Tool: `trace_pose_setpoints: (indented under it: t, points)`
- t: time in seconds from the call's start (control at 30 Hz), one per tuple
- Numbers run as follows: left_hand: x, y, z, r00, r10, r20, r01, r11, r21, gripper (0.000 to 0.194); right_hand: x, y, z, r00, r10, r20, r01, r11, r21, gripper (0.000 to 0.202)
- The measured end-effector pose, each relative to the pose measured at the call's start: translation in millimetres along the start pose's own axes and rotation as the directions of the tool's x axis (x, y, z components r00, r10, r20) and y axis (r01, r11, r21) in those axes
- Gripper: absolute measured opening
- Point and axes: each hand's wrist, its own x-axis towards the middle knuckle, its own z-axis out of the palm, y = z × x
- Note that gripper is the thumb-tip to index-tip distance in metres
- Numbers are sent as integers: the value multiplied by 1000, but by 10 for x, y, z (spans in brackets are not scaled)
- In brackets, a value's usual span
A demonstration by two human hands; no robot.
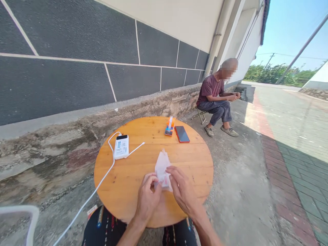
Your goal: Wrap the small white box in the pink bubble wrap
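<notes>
A small, whitish see-through plastic bag [162, 164] lies near the front of the round wooden table [138, 201], its narrow end pointing away from me. Something pinkish shows faintly through it, too blurred to name. My left hand [149, 191] is closed on the bag's near left edge, thumb against the fingers. On the right side, my right hand [182, 186] touches the bag with bent fingertips, thumb and fingers apart.
A white power bank [121, 147] with a white cable [98, 186] sits at the table's left. Toward the back are an orange-and-blue box [169, 126] and a red-edged phone [182, 134]. Beyond the table, a person [217, 94] sits on a stool by the tiled wall [84, 78].
</notes>
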Motion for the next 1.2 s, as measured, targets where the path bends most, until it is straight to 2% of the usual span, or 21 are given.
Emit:
trace_pose_setpoints:
  t: [0.07,0.17,0.27,0.37,0.43,0.5,0.57,0.63,0.7,0.77,0.87,0.97,1.07,1.2]
  points:
    - [16,13,-44,999,-40,4,40,998,-56,11,12,61,108,1000,-25,7,25,999,-38,35]
    - [33,-19,-195,993,-113,24,115,990,-79,17,14,250,160,994,84,68,-70,978,-195,36]
    - [43,-124,-390,988,-153,27,152,988,38,22,5,354,132,967,204,151,-140,926,-351,33]
    - [46,-206,-526,990,-140,3,137,974,183,19,-2,342,134,965,221,142,-150,907,-395,33]
    - [46,-164,-548,998,-37,-54,50,958,282,16,-2,315,160,967,213,141,-137,898,-418,32]
    - [48,-21,-510,987,155,-41,-130,923,363,22,-1,293,189,967,208,145,-124,888,-443,31]
    - [63,184,-423,931,339,135,-364,858,362,28,-5,279,208,967,210,144,-123,880,-459,30]
    - [102,368,-320,850,409,333,-510,799,318,33,-18,274,212,966,218,141,-129,875,-467,30]
    - [162,457,-240,833,378,404,-518,789,329,39,-41,278,204,965,225,138,-137,874,-467,31]
    - [232,424,-216,855,321,407,-476,798,370,48,-69,289,192,966,222,133,-139,880,-454,34]
    - [325,232,-278,878,226,422,-409,813,415,64,-102,313,185,971,210,112,-141,887,-439,36]
    - [390,48,-378,874,151,461,-365,830,422,71,-115,344,200,974,208,92,-147,884,-444,33]
    - [435,-38,-427,887,109,449,-325,837,439,61,-114,382,231,976,203,84,-149,891,-430,25]
    - [506,-44,-380,885,103,454,-343,803,487,21,-65,442,271,981,191,46,-160,912,-377,18]
